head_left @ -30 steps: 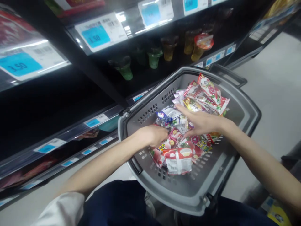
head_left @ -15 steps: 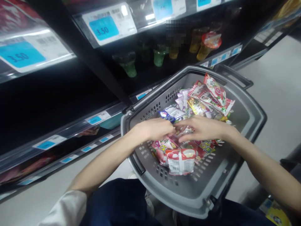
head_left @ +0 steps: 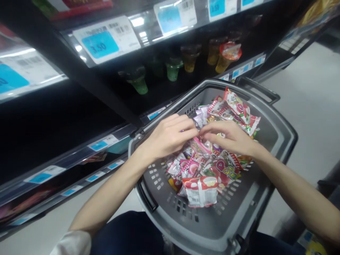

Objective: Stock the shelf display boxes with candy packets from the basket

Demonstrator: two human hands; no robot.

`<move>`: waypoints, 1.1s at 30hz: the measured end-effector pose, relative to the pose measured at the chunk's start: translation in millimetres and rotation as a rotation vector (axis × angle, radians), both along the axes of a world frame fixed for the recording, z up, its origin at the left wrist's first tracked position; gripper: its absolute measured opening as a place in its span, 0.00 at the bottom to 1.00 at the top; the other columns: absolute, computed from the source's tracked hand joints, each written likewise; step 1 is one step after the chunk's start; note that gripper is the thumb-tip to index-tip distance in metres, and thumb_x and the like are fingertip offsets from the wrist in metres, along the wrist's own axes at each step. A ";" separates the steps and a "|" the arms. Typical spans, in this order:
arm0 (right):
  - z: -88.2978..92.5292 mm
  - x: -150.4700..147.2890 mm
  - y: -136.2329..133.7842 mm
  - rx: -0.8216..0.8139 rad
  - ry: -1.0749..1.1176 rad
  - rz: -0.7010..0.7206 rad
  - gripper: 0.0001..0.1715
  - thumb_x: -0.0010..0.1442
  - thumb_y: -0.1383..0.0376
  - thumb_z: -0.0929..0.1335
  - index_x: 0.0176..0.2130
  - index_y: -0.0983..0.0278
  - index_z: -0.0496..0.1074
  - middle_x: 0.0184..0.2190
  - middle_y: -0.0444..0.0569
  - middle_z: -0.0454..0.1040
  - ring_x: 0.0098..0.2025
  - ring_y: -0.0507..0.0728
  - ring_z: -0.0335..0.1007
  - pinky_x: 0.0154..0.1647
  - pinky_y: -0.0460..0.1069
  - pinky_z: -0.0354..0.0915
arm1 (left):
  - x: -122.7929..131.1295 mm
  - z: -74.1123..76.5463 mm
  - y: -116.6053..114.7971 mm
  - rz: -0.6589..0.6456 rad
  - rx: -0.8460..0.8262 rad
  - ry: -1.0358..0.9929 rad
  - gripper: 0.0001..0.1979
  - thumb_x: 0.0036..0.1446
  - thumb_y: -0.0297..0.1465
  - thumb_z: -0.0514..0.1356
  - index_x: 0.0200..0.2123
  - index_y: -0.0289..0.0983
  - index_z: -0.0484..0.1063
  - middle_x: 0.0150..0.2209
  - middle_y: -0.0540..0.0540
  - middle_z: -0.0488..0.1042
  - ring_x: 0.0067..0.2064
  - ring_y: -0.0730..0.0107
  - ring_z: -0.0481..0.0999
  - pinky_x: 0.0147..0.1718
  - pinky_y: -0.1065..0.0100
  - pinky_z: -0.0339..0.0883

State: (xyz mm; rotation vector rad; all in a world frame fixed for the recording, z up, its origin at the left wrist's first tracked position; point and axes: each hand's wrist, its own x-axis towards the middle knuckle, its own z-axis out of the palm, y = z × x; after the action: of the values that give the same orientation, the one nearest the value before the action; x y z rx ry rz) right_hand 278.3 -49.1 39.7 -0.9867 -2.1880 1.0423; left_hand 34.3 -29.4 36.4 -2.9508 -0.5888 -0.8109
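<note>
Snack packets [head_left: 212,166] lie heaped in grey basket [head_left: 212,226].

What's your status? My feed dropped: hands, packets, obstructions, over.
Left hand and right hand meet fingertip to fingertip over snack packets; grip unclear. Packets heaped in grey basket. Nothing in the way.

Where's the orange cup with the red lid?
The orange cup sits on the dark shelf at the upper right of the head view, right of the green cups and just beyond the grey basket's far rim.
</note>
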 end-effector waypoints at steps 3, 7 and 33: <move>-0.5 -2.2 -0.3 0.125 0.048 0.004 0.10 0.67 0.58 0.69 0.41 0.60 0.79 0.39 0.47 0.81 0.40 0.55 0.76 0.44 0.50 0.68 | -0.1 -2.2 -2.1 -0.069 0.074 -0.107 0.09 0.68 0.25 0.53 0.36 0.38 0.71 0.34 0.47 0.78 0.39 0.68 0.76 0.37 0.64 0.64; -2.0 -4.8 -1.7 0.163 0.076 -0.004 0.10 0.68 0.60 0.69 0.39 0.60 0.79 0.39 0.48 0.81 0.40 0.56 0.76 0.45 0.51 0.69 | -0.4 -3.4 -3.1 -0.070 0.049 -0.165 0.10 0.69 0.28 0.54 0.35 0.39 0.71 0.33 0.46 0.78 0.40 0.68 0.78 0.37 0.64 0.66; -2.7 1.5 2.2 -0.432 0.266 -0.083 0.30 0.68 0.43 0.62 0.37 0.63 0.77 0.38 0.52 0.79 0.40 0.57 0.75 0.42 0.53 0.72 | 6.7 8.5 -9.9 0.111 -1.139 -0.455 0.10 0.62 0.35 0.63 0.33 0.34 0.78 0.32 0.49 0.77 0.33 0.74 0.72 0.35 0.70 0.66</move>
State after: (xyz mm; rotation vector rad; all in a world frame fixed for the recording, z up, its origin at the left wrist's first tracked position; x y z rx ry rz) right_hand 279.8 -46.9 37.0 -1.0389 -1.7290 1.5482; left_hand 41.0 -39.3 44.9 -3.5521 -1.7159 -1.5550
